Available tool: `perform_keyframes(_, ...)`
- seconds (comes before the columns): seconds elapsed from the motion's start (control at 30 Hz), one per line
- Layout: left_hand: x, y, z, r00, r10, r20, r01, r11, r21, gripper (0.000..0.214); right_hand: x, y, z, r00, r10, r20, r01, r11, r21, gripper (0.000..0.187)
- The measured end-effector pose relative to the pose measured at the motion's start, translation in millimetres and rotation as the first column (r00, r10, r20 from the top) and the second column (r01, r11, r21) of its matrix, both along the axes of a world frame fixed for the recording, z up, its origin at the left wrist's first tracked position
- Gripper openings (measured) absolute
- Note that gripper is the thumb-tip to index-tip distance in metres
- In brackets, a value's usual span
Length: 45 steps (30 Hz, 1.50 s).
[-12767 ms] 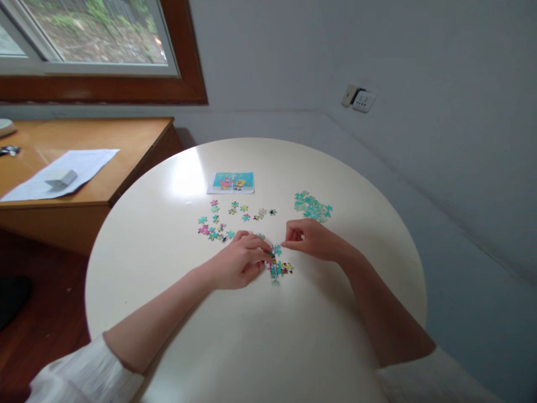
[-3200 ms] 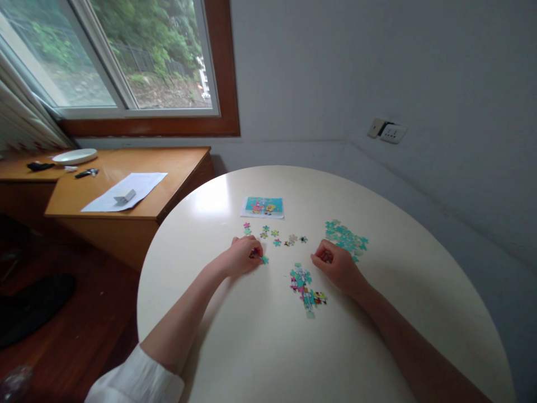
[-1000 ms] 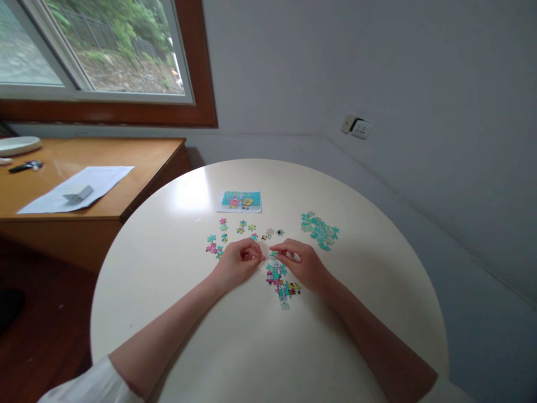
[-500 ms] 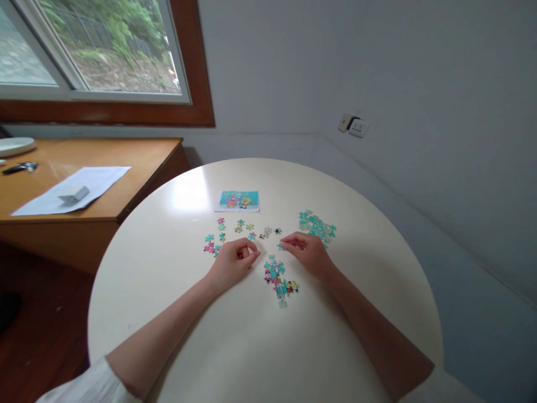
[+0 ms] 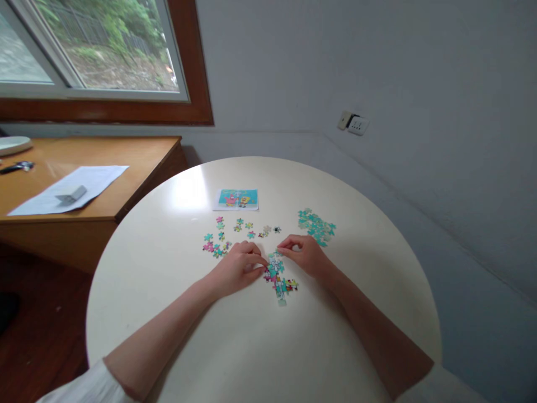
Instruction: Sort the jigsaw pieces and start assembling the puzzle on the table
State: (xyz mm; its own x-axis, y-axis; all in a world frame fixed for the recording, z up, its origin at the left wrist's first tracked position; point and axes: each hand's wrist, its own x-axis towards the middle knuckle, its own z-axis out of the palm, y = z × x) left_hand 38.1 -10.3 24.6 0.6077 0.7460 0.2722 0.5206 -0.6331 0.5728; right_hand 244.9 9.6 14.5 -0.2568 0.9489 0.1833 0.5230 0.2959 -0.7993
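Observation:
A partly assembled jigsaw puzzle [image 5: 280, 285] lies on the table before me, turquoise with pink and yellow cartoon parts. My left hand [image 5: 241, 267] is at its upper left edge, thumb and index finger closed against the border. At its top edge, my right hand [image 5: 305, 254] pinches a small turquoise puzzle piece [image 5: 279, 252], mostly covered by the fingertips. Whether that piece is joined to the puzzle I cannot tell. Loose puzzle pieces [image 5: 208, 246] lie beyond my left hand, partly hidden by it.
A heap of turquoise pieces [image 5: 316, 226] lies beyond my right hand. Near the far rim of the round white table [image 5: 235, 347] is a picture card [image 5: 237, 200]. A wooden desk [image 5: 146, 162] with paper [image 5: 98, 180] and a small grey block [image 5: 71, 193] stands at the left.
My left hand has moved right and its fingers now touch the puzzle's left edge. My right hand has brought its piece slightly down and left to the puzzle's top edge.

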Motion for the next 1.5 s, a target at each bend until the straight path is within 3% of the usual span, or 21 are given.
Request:
perform_keyframes(0.23, -2.6, -1.1, -0.2, 0.989, -0.054, -0.140, 0.063, 0.996, 0.062, 0.022, -0.5, -1.2, 1.8, 0.998, 0.055, 0.016, -0.055, 0.998, -0.042, 0.008)
perform_keyframes(1.5, -3.0, 0.1, -0.9, 0.988, -0.053, -0.147, 0.059, 0.998, 0.031, 0.023, -2.0, -1.5, 0.6, 0.980, 0.077, 0.181, -0.091, 0.993, 0.069, 0.009)
